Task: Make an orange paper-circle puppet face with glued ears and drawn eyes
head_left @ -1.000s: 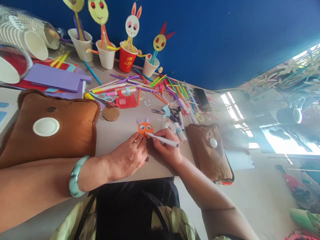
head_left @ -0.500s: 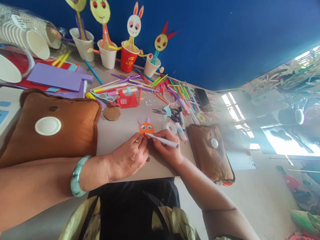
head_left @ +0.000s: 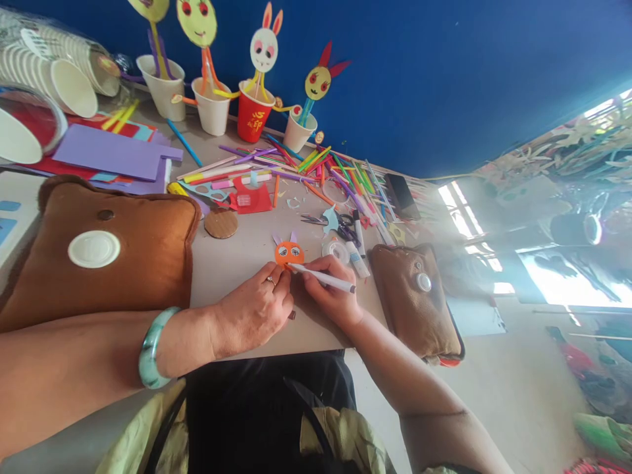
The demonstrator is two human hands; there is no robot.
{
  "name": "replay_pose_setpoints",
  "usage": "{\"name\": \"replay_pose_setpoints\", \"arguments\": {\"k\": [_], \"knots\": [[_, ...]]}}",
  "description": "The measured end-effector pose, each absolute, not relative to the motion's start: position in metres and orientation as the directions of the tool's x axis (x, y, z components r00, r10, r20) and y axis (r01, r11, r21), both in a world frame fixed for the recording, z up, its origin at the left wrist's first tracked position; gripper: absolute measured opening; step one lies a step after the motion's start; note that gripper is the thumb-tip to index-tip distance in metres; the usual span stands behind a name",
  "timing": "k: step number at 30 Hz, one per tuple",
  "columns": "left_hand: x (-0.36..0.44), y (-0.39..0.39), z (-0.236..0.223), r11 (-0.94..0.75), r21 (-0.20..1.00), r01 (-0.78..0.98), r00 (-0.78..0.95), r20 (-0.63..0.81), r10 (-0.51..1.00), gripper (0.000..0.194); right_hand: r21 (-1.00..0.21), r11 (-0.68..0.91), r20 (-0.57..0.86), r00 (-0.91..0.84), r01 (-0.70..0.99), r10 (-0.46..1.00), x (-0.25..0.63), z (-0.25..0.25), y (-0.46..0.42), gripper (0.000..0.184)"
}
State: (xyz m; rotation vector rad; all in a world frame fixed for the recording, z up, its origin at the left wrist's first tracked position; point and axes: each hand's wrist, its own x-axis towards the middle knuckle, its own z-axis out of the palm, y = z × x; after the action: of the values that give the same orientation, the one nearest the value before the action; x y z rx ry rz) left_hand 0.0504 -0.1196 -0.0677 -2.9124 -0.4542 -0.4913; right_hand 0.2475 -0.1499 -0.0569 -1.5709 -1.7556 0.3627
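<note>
An orange paper face with purple ears and drawn eyes lies on the table. The curled fingers of my left hand press on its lower edge, and a brown cap-like piece shows beside that hand. In my right hand is a white marker, pinched between the fingers. Its tip touches the lower part of the face, below the eyes. My fingers hide the bottom of the face. A roll of clear tape and a glue stick lie just beyond my right hand.
Brown cushions flank my arms, a larger one at left and a smaller one at right. Scissors, a cardboard disc and many coloured sticks lie farther back. Along the blue wall stand paper-cup puppets, one in a red cup.
Hardly anything differs. The marker's back end has shifted very slightly to the right while its tip stays on the orange face. My left hand keeps its place.
</note>
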Motion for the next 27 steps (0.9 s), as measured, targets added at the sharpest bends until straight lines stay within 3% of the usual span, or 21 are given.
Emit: {"name": "replay_pose_setpoints", "arguments": {"k": [7,27], "knots": [[0.0494,-0.1193,-0.0622,-0.95,-0.113,0.292,0.918,0.312,0.245,0.029,-0.631,0.122,0.433,0.217,0.766,0.875,0.2508,-0.056,-0.1463,0.013],[0.0494,-0.1179,-0.0641,-0.945,-0.131,0.299,0.919,0.306,0.249,0.033,-0.667,0.114,0.368,0.193,0.736,0.909,0.2483,-0.0557,-0.1439,0.015]]}}
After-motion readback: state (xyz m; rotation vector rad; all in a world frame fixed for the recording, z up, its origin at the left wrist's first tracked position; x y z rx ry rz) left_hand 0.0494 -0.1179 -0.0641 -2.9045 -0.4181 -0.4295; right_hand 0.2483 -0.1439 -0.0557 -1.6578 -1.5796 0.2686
